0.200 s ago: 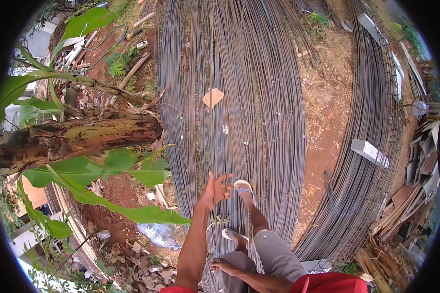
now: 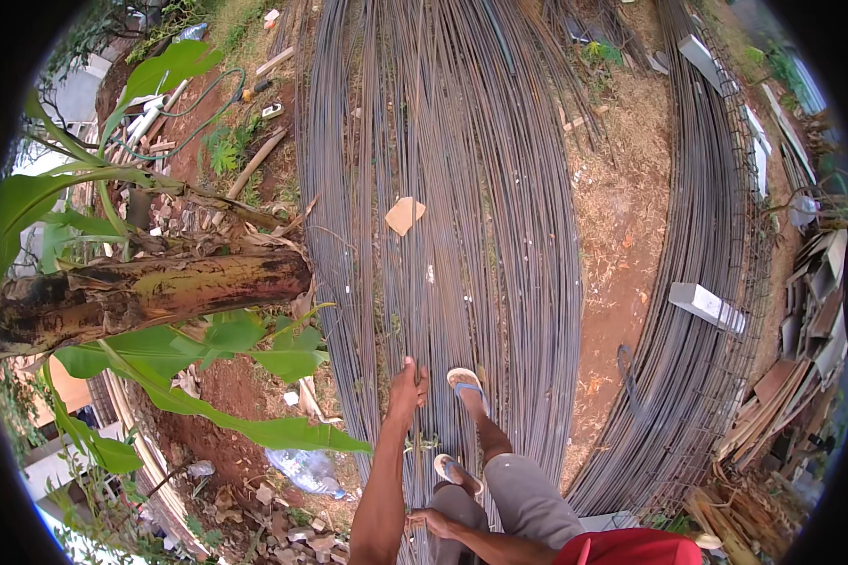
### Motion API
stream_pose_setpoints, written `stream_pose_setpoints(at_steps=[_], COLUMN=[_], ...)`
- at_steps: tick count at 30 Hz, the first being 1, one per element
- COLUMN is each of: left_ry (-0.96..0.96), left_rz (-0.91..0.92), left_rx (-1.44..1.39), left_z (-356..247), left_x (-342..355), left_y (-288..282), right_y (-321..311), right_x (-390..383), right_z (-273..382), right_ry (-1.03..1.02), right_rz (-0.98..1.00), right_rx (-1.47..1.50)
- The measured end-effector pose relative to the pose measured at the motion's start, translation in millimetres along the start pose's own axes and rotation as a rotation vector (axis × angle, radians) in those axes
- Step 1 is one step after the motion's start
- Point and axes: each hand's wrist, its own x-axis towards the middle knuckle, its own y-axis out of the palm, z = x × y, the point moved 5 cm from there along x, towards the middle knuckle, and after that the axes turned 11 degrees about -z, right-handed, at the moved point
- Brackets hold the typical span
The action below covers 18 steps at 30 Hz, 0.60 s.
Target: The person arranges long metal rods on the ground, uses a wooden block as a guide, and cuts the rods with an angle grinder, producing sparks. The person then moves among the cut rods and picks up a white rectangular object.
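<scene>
Outdoors, looking on: two bare hands, two legs in grey trousers (image 2: 535,499), two sandals (image 2: 465,379), one person standing on the rods. Main matter underfoot is one broad spread of long thin metal rods (image 2: 452,188), too many to count, running lengthwise away from the person. Left hand (image 2: 406,388) out ahead, low over the rods, just left of the forward sandal; its grip is curled, thumb pointing forward; cannot tell whether a rod lies inside it. Right hand (image 2: 429,521) drawn across in front of the trousers, nearer the body, its grip bent inward over the rods; cannot tell if it has closed on one. One flat tan piece (image 2: 405,216) rests on the spread, well ahead of both hands. To the right, past a strip of dry grass and red earth (image 2: 608,292), a second rod bundle (image 2: 674,235), curved by the lens, rods again beyond counting; one white block (image 2: 709,308) sits across it. Left side: one thick plant trunk (image 2: 160,299) reaching to the edge of the spread, one clear plastic container (image 2: 306,473) on the ground near the left forearm, one green hose (image 2: 198,118) farther up.
</scene>
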Motion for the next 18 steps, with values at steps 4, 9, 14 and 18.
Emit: stream_pose_setpoints(at_steps=[4, 9, 14, 18], left_ry=[0.086, 0.261, 0.080, -0.003], left_rz=[-0.148, -0.237, -0.092, -0.076], left_rx=[0.121, 0.192, -0.033, -0.057], left_z=[-19.3, -14.5, -9.6, 4.0], left_x=[-3.6, 1.1, -0.6, -8.4], left_y=[-25.0, -66.1, -74.8, -87.0], right_y=[46.4, 74.6, 194.5, 265.7], right_x=[-29.7, -108.0, -205.2, -253.0], right_z=[100.4, 353.8, 674.9, 840.3], right_ry=[-0.226, -0.585, -0.947, -1.008], right_rz=[0.056, 0.021, -0.154, 0.052], right_rx=[-0.107, -0.117, -0.176, 0.030])
